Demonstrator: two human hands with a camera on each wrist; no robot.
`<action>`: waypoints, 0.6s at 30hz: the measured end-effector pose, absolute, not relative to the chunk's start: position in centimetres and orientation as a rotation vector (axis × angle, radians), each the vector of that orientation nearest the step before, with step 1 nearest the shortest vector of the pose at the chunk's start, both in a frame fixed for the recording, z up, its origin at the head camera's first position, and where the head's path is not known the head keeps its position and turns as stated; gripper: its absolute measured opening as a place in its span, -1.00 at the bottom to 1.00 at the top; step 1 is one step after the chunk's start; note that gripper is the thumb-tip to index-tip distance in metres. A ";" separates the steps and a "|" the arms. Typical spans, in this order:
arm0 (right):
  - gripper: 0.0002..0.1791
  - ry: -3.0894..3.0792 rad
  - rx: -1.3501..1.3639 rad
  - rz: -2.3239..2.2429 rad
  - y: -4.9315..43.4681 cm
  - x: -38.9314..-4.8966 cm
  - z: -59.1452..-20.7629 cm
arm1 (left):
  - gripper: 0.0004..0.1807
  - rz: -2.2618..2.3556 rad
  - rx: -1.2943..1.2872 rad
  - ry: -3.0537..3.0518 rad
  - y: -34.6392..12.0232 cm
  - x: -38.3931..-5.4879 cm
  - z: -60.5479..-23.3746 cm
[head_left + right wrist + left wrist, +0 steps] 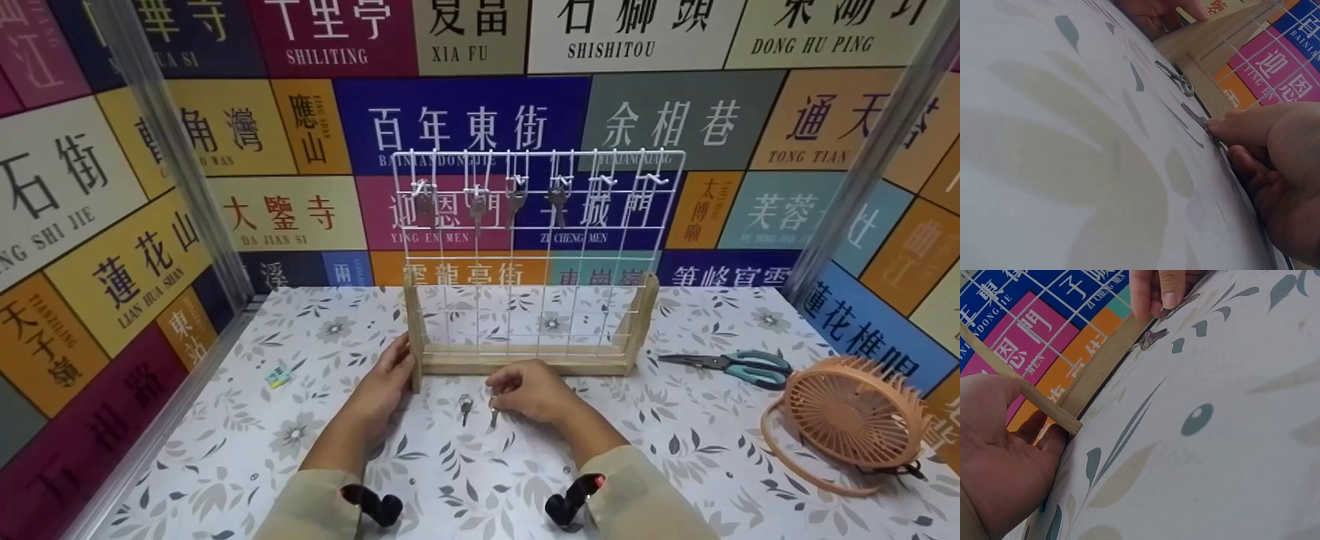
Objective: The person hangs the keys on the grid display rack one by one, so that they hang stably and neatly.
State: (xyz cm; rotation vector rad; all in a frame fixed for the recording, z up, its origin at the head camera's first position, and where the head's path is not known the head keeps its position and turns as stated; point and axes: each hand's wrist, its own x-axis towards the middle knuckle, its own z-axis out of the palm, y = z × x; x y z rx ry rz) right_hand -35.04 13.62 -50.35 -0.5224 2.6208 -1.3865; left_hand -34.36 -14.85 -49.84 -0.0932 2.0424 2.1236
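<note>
My right hand pinches a small metal key between thumb and finger, low over the tabletop in front of the rack. Just left of it, another key with a ring lies on the table. A white wire grid rack stands upright in a wooden base. Several keys, one of them a key on the second hook, hang from its upper row; the two rightmost hooks hold none. My left hand lies against the rack's left wooden foot, its fingers loosely bent beside the wood.
Teal-handled pliers lie right of the rack. An orange fan stands at the table's right side. A small yellow-green packet sits at the left. Sign-printed walls surround the floral-patterned table.
</note>
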 end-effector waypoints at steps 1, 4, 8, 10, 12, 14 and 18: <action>-0.70 2.625 -0.535 -1.390 13.6 -35.1 -50.4 | -0.42 2.127 -0.086 2.043 -14.9 -34.4 -49.9; -0.74 2.638 -0.544 -1.393 13.6 -35.1 -50.5 | -0.42 2.127 -0.093 2.037 -14.8 -34.4 -49.9; -0.81 2.637 -0.521 -1.400 13.6 -35.0 -50.5 | -0.45 2.113 -0.130 2.031 -14.8 -34.5 -49.8; -0.82 2.611 -0.476 -1.444 13.6 -34.9 -50.5 | -0.45 2.105 -0.140 2.033 -14.8 -34.5 -49.8; -0.81 2.575 -0.392 -1.515 13.6 -34.8 -50.4 | -0.44 2.097 -0.144 2.038 -14.8 -34.5 -49.8; -0.78 2.516 -0.308 -1.638 13.6 -34.8 -50.2 | -0.44 2.093 -0.150 2.041 -14.8 -34.5 -49.7; -0.67 2.348 -0.210 -1.933 13.4 -34.9 -49.3 | -0.44 2.087 -0.146 2.054 -14.8 -34.5 -49.8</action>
